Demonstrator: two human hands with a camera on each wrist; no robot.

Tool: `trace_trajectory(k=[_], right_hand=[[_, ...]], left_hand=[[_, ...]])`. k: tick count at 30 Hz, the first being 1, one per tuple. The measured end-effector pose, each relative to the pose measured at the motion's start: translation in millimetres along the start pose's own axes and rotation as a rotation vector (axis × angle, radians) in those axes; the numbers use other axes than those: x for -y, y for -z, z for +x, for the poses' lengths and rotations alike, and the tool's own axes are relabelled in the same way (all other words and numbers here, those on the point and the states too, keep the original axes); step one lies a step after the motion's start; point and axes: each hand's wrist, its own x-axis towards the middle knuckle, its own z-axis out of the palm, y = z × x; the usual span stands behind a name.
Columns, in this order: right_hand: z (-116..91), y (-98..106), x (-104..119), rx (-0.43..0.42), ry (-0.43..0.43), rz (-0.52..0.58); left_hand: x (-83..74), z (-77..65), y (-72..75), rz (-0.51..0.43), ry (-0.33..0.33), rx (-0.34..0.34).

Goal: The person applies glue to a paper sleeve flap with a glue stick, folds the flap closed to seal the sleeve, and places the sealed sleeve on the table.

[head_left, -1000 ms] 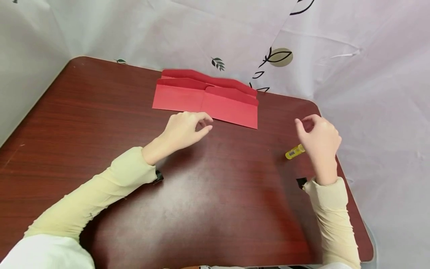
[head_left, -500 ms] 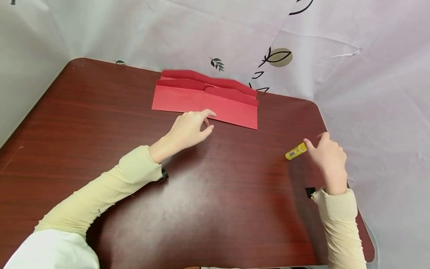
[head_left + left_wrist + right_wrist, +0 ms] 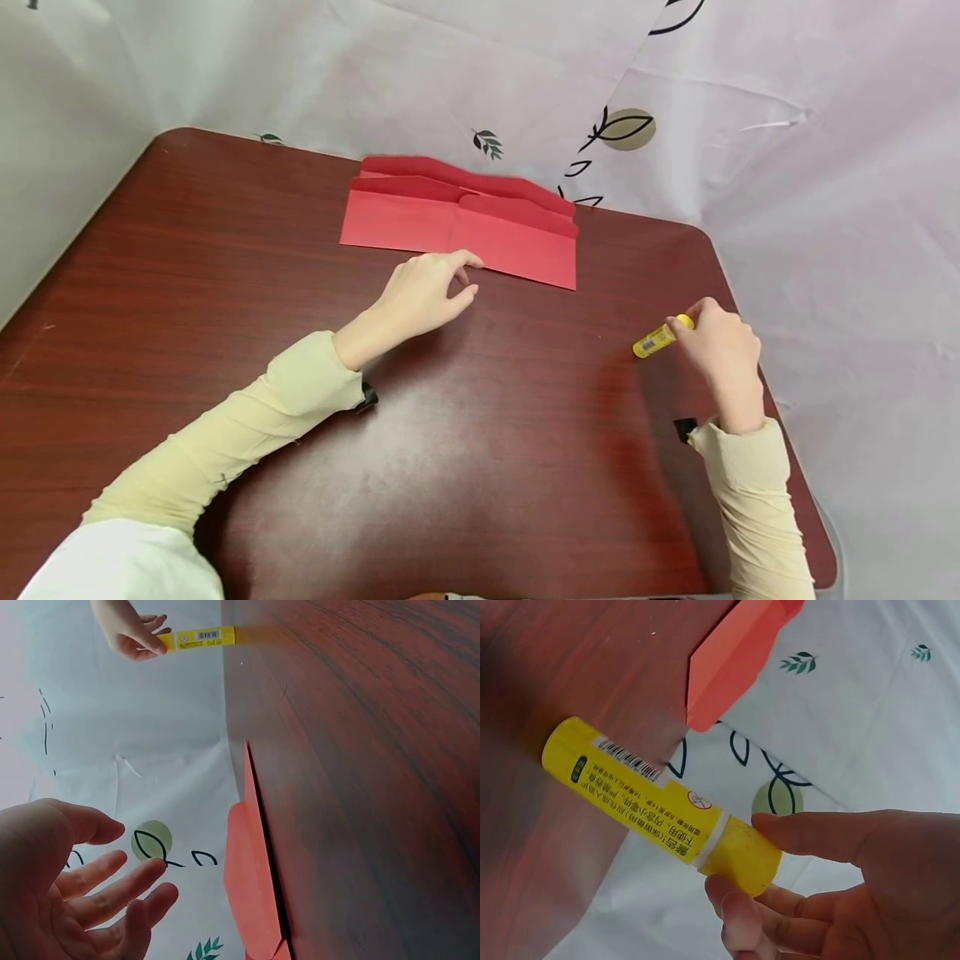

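My right hand pinches the capped end of a yellow glue stick between thumb and fingers. In the right wrist view the glue stick shows a barcode and printed text, with a white band below its cap. Its lower end is at the tabletop, and the stick stands roughly upright in the left wrist view. My left hand holds nothing; its fingers are loosely bent in front of the red envelopes. These lie side by side and overlap at the middle, flaps raised toward the back.
The dark red-brown wooden table has rounded corners. A pale cloth printed with leaves rises behind it and along its sides. The right hand is close to the table's right edge.
My right hand has come down from above the glue stick and now pinches its cap. My left hand has shifted slightly right. The envelopes have stayed put.
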Motion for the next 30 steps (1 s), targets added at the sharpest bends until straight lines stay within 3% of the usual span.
trace_trajectory(k=[6, 13, 20, 25, 30], right_hand=[[1.8, 0.7, 8.9, -0.080, 0.032, 0.024], [3.5, -1.5, 31.6, -0.275, 0.152, 0.134], [9.1, -11.9, 64.7, -0.392, 0.288, 0.249], [8.6, -13.1, 89.7, -0.383, 0.442, 0.425], [3.8, -9.2, 111.0, -0.314, 0.563, 0.601]], left_hand=[[0.9, -2.1, -1.5, 0.013, 0.016, 0.007], [-5.3, -0.9, -4.6, 0.016, -0.064, -0.032], [-14.7, 4.7, -7.7, -0.041, -0.085, 0.051], [-19.5, 7.0, -12.1, -0.069, -0.098, 0.063], [-22.3, 6.5, -13.9, -0.111, -0.123, 0.020]])
